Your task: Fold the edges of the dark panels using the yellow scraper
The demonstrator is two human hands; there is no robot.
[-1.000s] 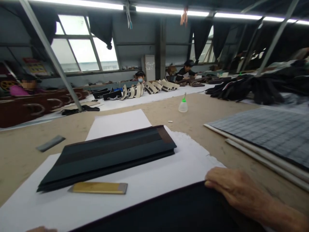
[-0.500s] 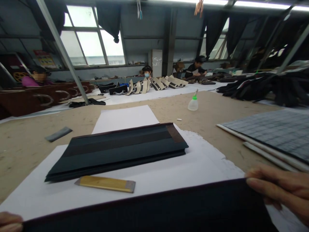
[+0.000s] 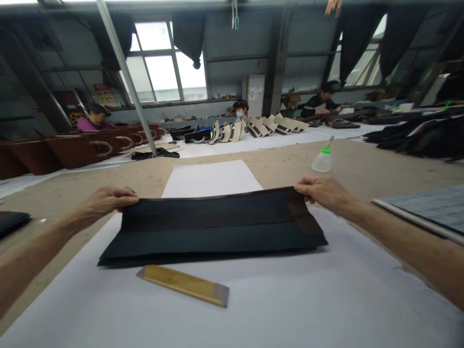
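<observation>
A dark panel (image 3: 217, 217) with a brownish patch at its right end is held by its far edge, over a stack of similar panels on white paper (image 3: 290, 299). My left hand (image 3: 112, 198) pinches its far left corner. At the far right corner, my right hand (image 3: 319, 191) pinches the same edge between thumb and fingers. Most of the stack is hidden under the panel. A yellow flat tool (image 3: 184, 284) with a grey end lies on the paper just in front of the panel.
A bottle with a green collar (image 3: 322, 159) stands beyond my right hand. Grey checked material (image 3: 431, 205) lies at the right, and a dark piece (image 3: 12, 222) at the left edge. Brown bags (image 3: 61, 152), cream pieces (image 3: 261, 126) and several people are farther back.
Both hands have moved forward, carrying the dark panel from the near edge onto the stack. The view has shifted left, and both forearms now show.
</observation>
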